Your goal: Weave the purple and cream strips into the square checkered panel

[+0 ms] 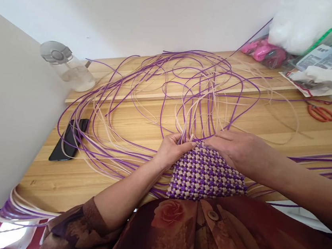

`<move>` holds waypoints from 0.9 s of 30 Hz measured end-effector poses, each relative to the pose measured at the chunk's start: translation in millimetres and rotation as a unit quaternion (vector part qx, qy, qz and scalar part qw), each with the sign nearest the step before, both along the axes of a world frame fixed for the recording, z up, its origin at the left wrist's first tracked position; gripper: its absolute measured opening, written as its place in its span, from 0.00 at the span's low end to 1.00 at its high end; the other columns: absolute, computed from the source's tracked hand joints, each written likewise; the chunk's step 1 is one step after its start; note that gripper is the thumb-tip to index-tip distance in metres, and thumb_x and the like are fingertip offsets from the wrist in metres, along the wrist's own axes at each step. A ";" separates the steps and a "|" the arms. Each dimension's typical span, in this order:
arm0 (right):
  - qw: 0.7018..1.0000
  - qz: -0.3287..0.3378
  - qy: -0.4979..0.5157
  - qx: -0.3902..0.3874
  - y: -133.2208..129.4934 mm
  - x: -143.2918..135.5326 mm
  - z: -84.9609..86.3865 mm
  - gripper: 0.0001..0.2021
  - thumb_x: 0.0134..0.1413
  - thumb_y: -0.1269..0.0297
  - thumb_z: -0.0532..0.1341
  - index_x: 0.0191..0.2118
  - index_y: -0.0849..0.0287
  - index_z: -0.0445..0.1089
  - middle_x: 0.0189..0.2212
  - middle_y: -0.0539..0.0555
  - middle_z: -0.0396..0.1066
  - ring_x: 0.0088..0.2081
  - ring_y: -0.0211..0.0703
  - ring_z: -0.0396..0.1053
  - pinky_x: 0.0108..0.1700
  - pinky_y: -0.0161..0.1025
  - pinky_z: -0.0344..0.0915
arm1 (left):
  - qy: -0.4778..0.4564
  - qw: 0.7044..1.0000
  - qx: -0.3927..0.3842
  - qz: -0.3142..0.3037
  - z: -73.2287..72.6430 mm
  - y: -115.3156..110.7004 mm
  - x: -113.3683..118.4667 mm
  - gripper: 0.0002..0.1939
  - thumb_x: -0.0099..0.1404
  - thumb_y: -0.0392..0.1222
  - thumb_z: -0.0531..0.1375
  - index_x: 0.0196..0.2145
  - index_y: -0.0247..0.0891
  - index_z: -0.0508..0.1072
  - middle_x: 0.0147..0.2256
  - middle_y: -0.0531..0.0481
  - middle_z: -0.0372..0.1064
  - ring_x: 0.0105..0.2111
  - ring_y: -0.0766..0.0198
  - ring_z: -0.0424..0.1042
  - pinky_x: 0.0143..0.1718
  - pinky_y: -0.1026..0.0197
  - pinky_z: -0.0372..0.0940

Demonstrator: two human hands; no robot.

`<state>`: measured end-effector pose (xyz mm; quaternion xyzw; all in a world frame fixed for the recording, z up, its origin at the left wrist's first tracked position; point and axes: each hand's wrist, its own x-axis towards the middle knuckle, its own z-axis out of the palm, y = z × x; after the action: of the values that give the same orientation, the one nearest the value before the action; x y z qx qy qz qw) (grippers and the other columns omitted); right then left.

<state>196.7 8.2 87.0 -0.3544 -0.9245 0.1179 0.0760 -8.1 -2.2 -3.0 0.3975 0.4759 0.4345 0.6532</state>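
Observation:
A purple and beige woven panel (205, 173) lies on the wooden desk close to my body. Long loose purple and beige strands (198, 100) run out from its far edge and its sides. My left hand (172, 149) is closed at the panel's far left corner, thumb on the weave, fingers round a few strands. On the far right edge rests my right hand (235, 146), its fingers bent down and pressed together at a purple strand; the fingertips are partly hidden.
A black phone (70, 139) lies on the left under strands. Behind it stands a clear bottle (70, 69) with a grey lid. Red-handled scissors (321, 113) lie at the right, near papers (326, 59) and a bag of pink material (266, 50). A raised ledge (145, 95) crosses the desk.

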 end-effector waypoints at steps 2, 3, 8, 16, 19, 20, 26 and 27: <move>0.999 0.031 -0.020 -0.035 9.1 -4.2 -0.2 0.11 0.62 0.69 0.53 0.37 0.59 0.74 0.32 0.55 0.73 0.34 0.43 0.69 0.38 0.40 0.62 | -0.017 1.000 -0.003 -0.004 1.7 -0.2 0.0 0.16 0.49 0.48 0.72 0.29 0.35 0.77 0.25 0.53 0.70 0.24 0.69 0.64 0.29 0.65 0.57; 0.998 0.041 -0.012 -0.049 14.7 -7.1 0.3 0.11 0.63 0.68 0.53 0.37 0.59 0.74 0.32 0.55 0.73 0.34 0.42 0.69 0.38 0.39 0.61 | -0.030 1.000 -0.002 -0.008 2.3 -0.3 0.1 0.16 0.49 0.48 0.72 0.30 0.35 0.77 0.25 0.53 0.70 0.24 0.69 0.65 0.30 0.64 0.58; 0.999 0.029 0.001 -0.031 44.6 -23.6 -0.4 0.11 0.61 0.67 0.54 0.36 0.59 0.75 0.34 0.54 0.74 0.36 0.42 0.69 0.40 0.37 0.59 | -0.079 0.997 0.007 -0.004 2.3 -0.5 1.1 0.16 0.50 0.48 0.72 0.32 0.35 0.78 0.27 0.53 0.71 0.26 0.69 0.65 0.33 0.65 0.59; 0.995 0.037 -0.006 -0.093 61.7 -35.1 -7.0 0.09 0.58 0.65 0.58 0.34 0.57 0.76 0.30 0.51 0.76 0.32 0.40 0.70 0.36 0.37 0.58 | -0.097 0.995 -0.017 0.002 6.0 -3.9 1.8 0.16 0.50 0.48 0.72 0.32 0.35 0.78 0.26 0.53 0.71 0.25 0.70 0.66 0.31 0.65 0.59; 0.997 0.010 0.062 0.047 64.8 -29.8 -7.2 0.11 0.61 0.63 0.57 0.36 0.57 0.77 0.38 0.55 0.77 0.42 0.47 0.70 0.48 0.43 0.60 | -0.095 0.994 -0.054 0.016 8.7 -3.6 2.2 0.15 0.46 0.45 0.73 0.29 0.35 0.78 0.25 0.54 0.71 0.23 0.71 0.65 0.29 0.66 0.58; 0.990 -0.010 0.089 0.107 63.9 -26.5 -7.6 0.11 0.62 0.62 0.57 0.37 0.57 0.77 0.41 0.56 0.76 0.45 0.50 0.69 0.51 0.46 0.59 | -0.096 0.993 -0.065 0.017 9.3 -3.2 2.3 0.15 0.46 0.44 0.74 0.29 0.35 0.78 0.25 0.53 0.71 0.23 0.70 0.65 0.29 0.65 0.58; 0.995 0.049 0.025 0.079 40.7 -3.1 -18.1 0.14 0.65 0.60 0.55 0.38 0.57 0.77 0.37 0.56 0.75 0.41 0.48 0.69 0.48 0.45 0.63 | -0.104 0.990 -0.093 0.023 11.2 -1.2 2.5 0.16 0.42 0.43 0.74 0.30 0.34 0.79 0.26 0.50 0.75 0.24 0.69 0.68 0.29 0.65 0.60; 0.996 0.052 -0.006 0.068 37.3 -0.8 -20.2 0.14 0.66 0.61 0.54 0.38 0.58 0.77 0.36 0.57 0.75 0.41 0.48 0.69 0.48 0.46 0.63 | -0.106 0.990 -0.095 0.024 11.2 -1.1 2.4 0.16 0.42 0.43 0.74 0.29 0.33 0.79 0.26 0.50 0.75 0.24 0.69 0.69 0.29 0.65 0.60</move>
<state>195.8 45.5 66.8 -0.3010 -0.9479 0.0567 0.0879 -5.8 -3.3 8.2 0.2740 0.4525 0.4428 0.7239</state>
